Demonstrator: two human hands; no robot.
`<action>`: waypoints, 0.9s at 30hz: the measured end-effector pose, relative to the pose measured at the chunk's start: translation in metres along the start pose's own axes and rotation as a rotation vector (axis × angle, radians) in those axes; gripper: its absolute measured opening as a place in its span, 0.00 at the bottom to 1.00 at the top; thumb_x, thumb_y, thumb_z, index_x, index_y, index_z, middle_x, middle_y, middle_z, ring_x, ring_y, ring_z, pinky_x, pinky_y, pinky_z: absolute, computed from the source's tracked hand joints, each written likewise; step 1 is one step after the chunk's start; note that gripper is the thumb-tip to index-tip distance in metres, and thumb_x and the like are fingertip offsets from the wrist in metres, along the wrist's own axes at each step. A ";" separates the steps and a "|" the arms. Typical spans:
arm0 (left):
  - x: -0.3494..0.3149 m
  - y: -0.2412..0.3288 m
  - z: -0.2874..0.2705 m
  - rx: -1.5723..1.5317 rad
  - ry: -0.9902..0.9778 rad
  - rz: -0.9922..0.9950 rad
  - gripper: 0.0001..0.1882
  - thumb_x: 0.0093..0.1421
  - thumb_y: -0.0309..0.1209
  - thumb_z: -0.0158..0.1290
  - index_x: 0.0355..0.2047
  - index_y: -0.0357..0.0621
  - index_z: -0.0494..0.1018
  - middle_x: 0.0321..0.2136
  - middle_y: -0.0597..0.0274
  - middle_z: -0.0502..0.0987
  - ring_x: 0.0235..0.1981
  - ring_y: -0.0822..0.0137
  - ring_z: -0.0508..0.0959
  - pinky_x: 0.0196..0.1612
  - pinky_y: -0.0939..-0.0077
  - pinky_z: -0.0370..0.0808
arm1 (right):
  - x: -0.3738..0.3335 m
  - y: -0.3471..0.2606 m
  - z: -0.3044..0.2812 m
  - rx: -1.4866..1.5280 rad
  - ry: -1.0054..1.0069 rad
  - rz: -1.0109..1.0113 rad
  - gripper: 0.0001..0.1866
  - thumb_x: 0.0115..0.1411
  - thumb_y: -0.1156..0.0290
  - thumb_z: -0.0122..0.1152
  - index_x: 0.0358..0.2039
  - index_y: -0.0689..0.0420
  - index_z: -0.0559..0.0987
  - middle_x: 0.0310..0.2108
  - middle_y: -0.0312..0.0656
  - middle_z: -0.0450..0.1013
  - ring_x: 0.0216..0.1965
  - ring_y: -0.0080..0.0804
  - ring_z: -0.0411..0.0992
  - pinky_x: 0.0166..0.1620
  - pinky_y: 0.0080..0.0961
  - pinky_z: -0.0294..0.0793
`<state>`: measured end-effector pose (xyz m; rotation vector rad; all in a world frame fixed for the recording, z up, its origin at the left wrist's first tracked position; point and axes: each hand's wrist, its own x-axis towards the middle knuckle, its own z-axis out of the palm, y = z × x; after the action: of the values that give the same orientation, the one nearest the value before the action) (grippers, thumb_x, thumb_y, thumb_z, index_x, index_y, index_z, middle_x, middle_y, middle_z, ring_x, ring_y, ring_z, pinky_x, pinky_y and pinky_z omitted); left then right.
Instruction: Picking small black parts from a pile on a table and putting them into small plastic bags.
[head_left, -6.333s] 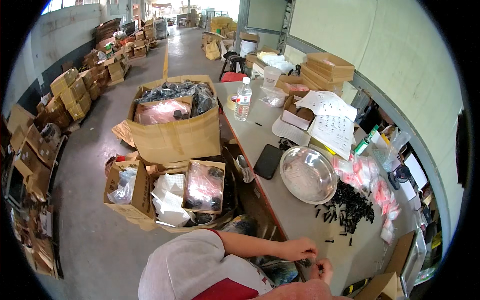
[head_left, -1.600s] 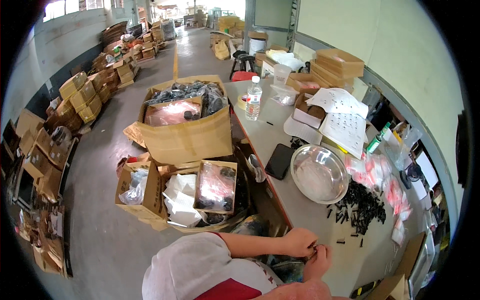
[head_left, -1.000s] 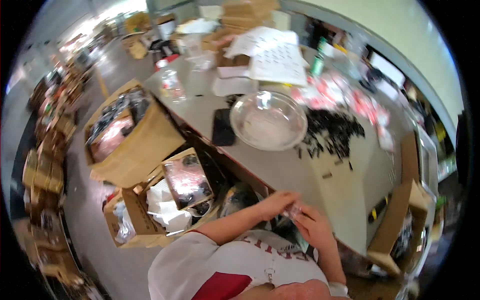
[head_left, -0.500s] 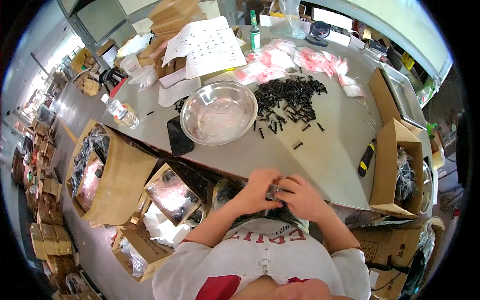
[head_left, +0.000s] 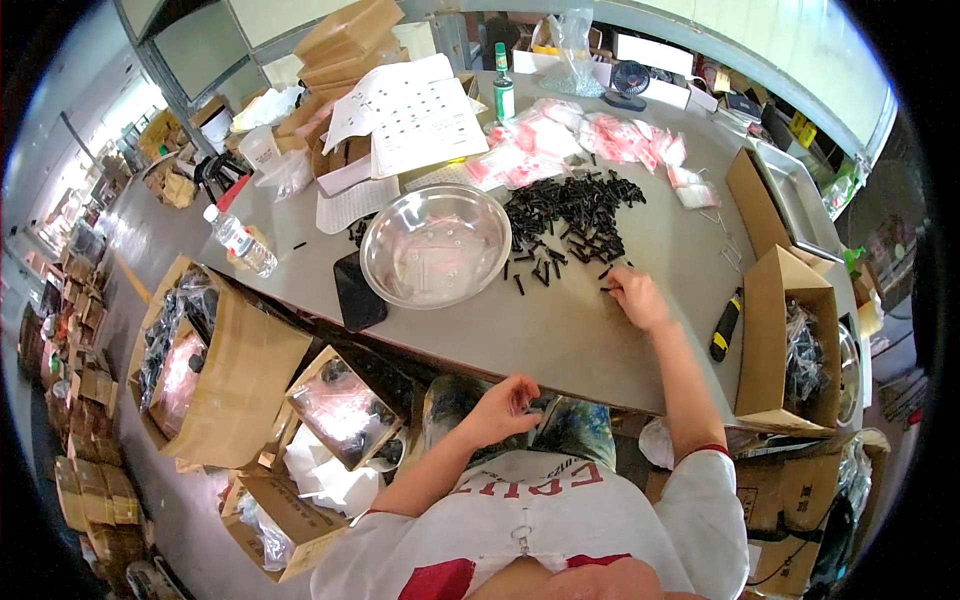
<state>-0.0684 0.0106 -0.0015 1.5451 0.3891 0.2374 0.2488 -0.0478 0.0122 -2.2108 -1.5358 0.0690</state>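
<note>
My right hand [head_left: 636, 299] reaches over the table with its fingertips pinched on a black screw [head_left: 606, 290] at the near edge of the pile. Just beyond it, a heap of black screws [head_left: 578, 212] spreads across the tabletop. My left hand [head_left: 500, 412] stays low in front of my lap, near the table's front edge. Its fingers are curled round something small and partly see-through, too hidden to name. Left of the heap stands a shiny metal bowl [head_left: 490, 272] with clear and pinkish plastic bags in it.
A dark phone [head_left: 357, 292] lies beside the bowl. Behind are pink-and-clear bags [head_left: 535, 145], printed sheets [head_left: 425, 125] and a green bottle [head_left: 503, 88]. To the right are a yellow-black cutter [head_left: 726, 325] and an open carton [head_left: 785, 345]; a water bottle [head_left: 240, 241] stands left.
My hands have come apart. The right one has moved forward and right to a loose screw by the pile, while the left stays near my lap, slightly lower.
</note>
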 end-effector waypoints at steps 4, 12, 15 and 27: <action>-0.001 -0.010 0.012 -0.157 -0.068 0.020 0.18 0.48 0.25 0.61 0.38 0.43 0.66 0.28 0.73 0.63 0.29 0.80 0.63 0.31 0.84 0.62 | 0.013 0.006 -0.002 0.020 0.038 0.034 0.09 0.51 0.75 0.60 0.34 0.57 0.77 0.36 0.50 0.72 0.40 0.50 0.72 0.45 0.41 0.72; -0.004 -0.019 0.008 -0.133 -0.084 -0.070 0.17 0.49 0.24 0.60 0.38 0.43 0.66 0.27 0.73 0.63 0.29 0.80 0.62 0.33 0.85 0.62 | 0.009 0.023 -0.005 -0.165 0.082 0.328 0.10 0.50 0.74 0.62 0.35 0.56 0.78 0.38 0.47 0.71 0.42 0.48 0.71 0.45 0.39 0.72; -0.005 -0.022 0.009 -0.193 -0.094 -0.094 0.16 0.49 0.24 0.60 0.37 0.43 0.67 0.27 0.73 0.63 0.30 0.80 0.62 0.33 0.84 0.62 | 0.011 0.006 -0.002 -0.173 -0.046 0.268 0.10 0.50 0.74 0.62 0.34 0.58 0.77 0.39 0.48 0.71 0.42 0.49 0.71 0.45 0.40 0.71; -0.006 -0.049 0.029 -0.202 -0.110 -0.130 0.26 0.47 0.25 0.62 0.45 0.41 0.65 0.29 0.70 0.64 0.32 0.77 0.63 0.35 0.82 0.63 | 0.050 -0.036 0.027 -0.070 -0.062 -0.381 0.19 0.51 0.83 0.47 0.45 0.58 0.73 0.44 0.52 0.67 0.45 0.51 0.69 0.47 0.39 0.70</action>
<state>-0.0674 -0.0191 -0.0503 1.3228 0.3653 0.0870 0.2280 0.0163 0.0122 -1.9436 -1.9930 -0.0349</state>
